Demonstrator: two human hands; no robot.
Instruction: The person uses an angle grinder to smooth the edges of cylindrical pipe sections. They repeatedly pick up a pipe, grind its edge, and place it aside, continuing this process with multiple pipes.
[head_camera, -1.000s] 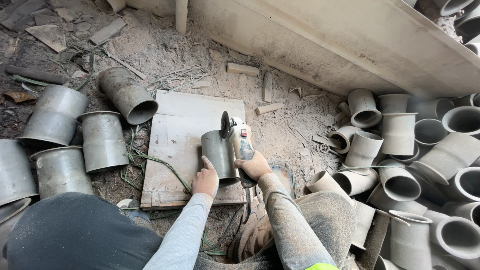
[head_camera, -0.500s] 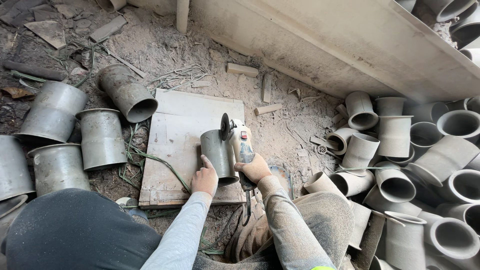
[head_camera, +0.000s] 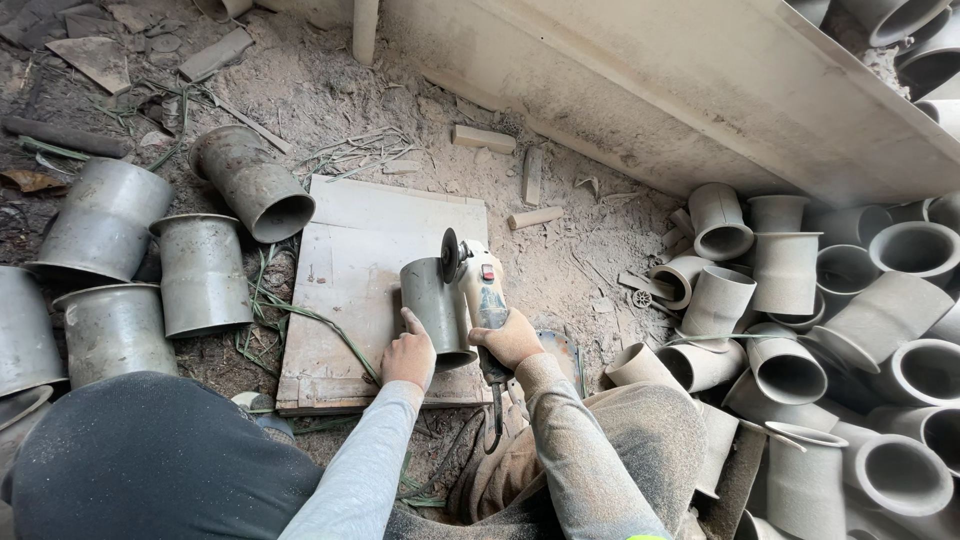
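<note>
A grey metal cylinder (head_camera: 435, 305) lies on a pale wooden board (head_camera: 350, 250) on the dusty ground. My left hand (head_camera: 408, 352) grips the cylinder's near end and holds it down. My right hand (head_camera: 510, 338) is closed around the body of an angle grinder (head_camera: 478, 285). The grinder's dark disc (head_camera: 449, 255) sits against the cylinder's far right rim. A cable runs from the grinder back between my knees.
Several larger grey metal cylinders (head_camera: 205, 270) stand and lie to the left of the board. A heap of flared grey pipe pieces (head_camera: 790, 330) fills the right side. A slanted concrete slab (head_camera: 700, 90) runs along the back. Wood scraps (head_camera: 530, 215) lie in the dust.
The view has shifted slightly. Both hands keep their hold, and the grinder stays at the cylinder's far rim.
</note>
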